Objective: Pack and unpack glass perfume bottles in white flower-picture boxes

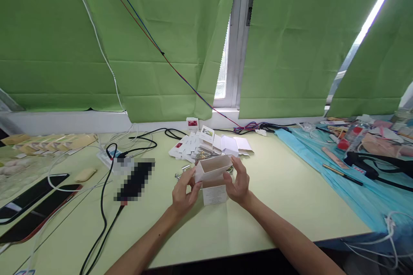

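Observation:
Between my two hands is a small white cardboard box (213, 166), its top open towards me and its inside bare. My left hand (184, 191) pinches the box's left end with thumb and fingers. At the right end, my right hand (238, 181) grips it the same way. A printed white panel (214, 195) shows just below the box; whether it is a flap of the box or a separate piece I cannot tell. Right behind the box lies a heap of flat white cartons (193, 145). Small shiny metal parts (186, 168) lie beside my left fingers, partly hidden.
Black cables (103, 197) cross the table's left side near a pixelated dark object (137, 180) and two dark phones (38, 212). A blue plastic sheet (322, 172) on the right bears a pen (342, 175), black-framed glasses (371, 165) and clutter. Green curtains (167, 30) hang behind.

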`<state>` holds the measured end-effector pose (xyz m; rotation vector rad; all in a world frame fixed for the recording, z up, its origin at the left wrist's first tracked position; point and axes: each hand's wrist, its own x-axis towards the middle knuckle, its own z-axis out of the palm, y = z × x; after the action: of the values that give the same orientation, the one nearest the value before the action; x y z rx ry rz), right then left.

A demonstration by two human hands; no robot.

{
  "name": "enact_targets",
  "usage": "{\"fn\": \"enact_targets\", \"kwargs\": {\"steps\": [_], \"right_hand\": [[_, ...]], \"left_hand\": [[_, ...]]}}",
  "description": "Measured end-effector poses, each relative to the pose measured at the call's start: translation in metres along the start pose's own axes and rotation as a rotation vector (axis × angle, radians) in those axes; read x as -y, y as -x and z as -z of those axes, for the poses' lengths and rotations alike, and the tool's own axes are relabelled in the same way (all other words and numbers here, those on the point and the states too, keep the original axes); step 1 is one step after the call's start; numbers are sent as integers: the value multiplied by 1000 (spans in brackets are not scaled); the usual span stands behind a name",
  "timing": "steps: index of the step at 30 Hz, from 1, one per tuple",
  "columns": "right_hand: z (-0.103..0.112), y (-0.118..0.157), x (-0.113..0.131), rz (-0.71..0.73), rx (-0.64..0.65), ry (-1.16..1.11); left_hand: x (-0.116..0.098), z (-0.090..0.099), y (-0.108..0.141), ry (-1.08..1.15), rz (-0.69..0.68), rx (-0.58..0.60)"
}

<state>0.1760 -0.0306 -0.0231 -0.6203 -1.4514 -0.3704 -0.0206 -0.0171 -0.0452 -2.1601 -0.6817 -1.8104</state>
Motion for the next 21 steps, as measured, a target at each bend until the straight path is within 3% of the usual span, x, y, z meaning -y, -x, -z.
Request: {"fn": "enact_targets", "kwargs": {"steps": [14,21], "right_hand": [[3,-8,-1,-30,18,-47],[8,-16,6,-127,120,-204]], "left_hand": [[-3,2,-3,-86,-5,11],[1,3,1,-83,26,3]]}}
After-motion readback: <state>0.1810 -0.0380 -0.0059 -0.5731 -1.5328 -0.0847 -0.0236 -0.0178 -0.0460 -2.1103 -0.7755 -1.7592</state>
